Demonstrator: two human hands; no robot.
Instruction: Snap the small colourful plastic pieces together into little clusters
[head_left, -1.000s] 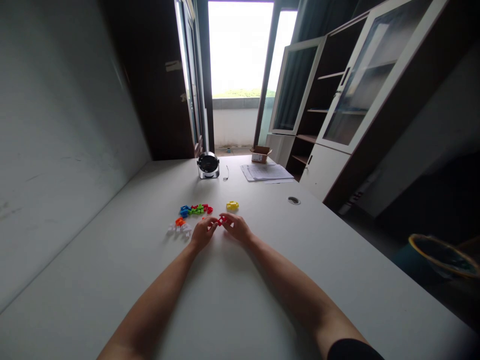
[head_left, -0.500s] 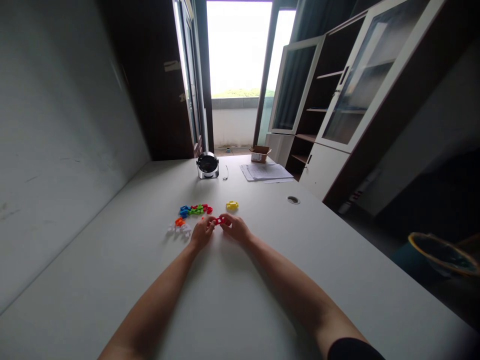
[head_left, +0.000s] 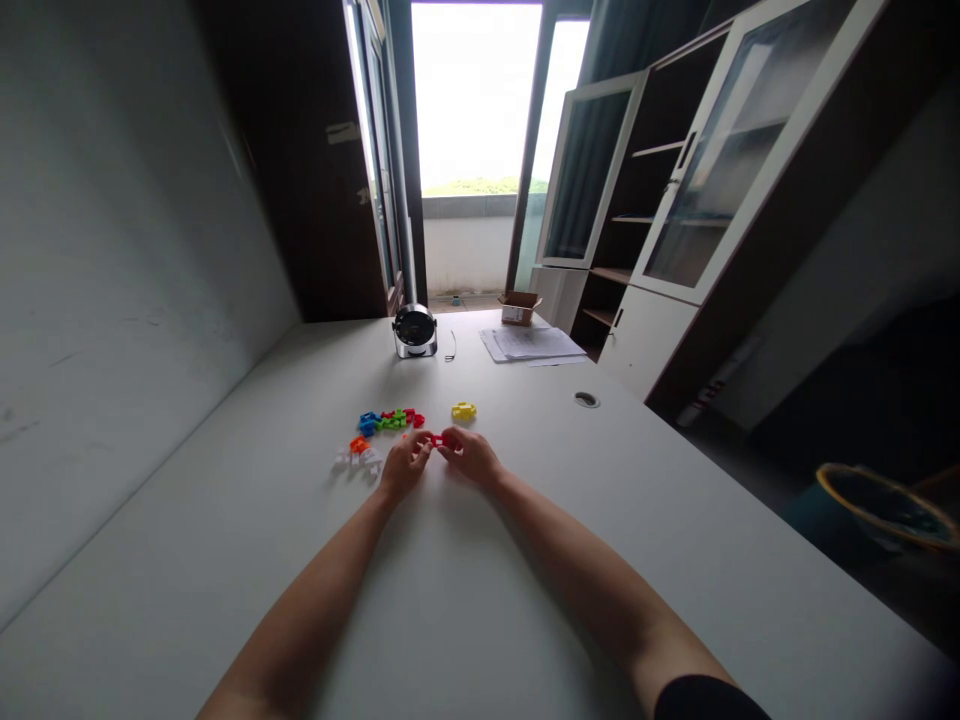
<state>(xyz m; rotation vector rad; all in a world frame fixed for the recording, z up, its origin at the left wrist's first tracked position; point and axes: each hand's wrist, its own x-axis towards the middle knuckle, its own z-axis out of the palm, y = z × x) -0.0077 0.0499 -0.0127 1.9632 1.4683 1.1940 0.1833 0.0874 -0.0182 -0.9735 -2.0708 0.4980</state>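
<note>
Between my fingertips is a small red plastic piece (head_left: 438, 440), partly hidden by the fingers. My left hand (head_left: 405, 466) pinches its left end, and my right hand (head_left: 470, 455) grips the right end. Just beyond my hands lies a yellow piece (head_left: 464, 410). Left of it are blue pieces (head_left: 368, 422), green pieces (head_left: 393, 422) and a few more red ones (head_left: 418, 420). An orange piece (head_left: 360, 444) and several white pieces (head_left: 361, 460) sit beside my left hand. A bit of orange shows behind my left fingers.
The white table (head_left: 465, 590) meets a wall on the left. Toward its far edge stand a round black and silver device (head_left: 415, 331), a thin cord (head_left: 451, 346), papers (head_left: 534, 344) and an open cardboard box (head_left: 519, 308). A cable hole (head_left: 586, 400) is at right.
The red piece has turned a little between my fingers, and its opening looks narrower. My fingers have shifted slightly; the pieces on the table are where they were.
</note>
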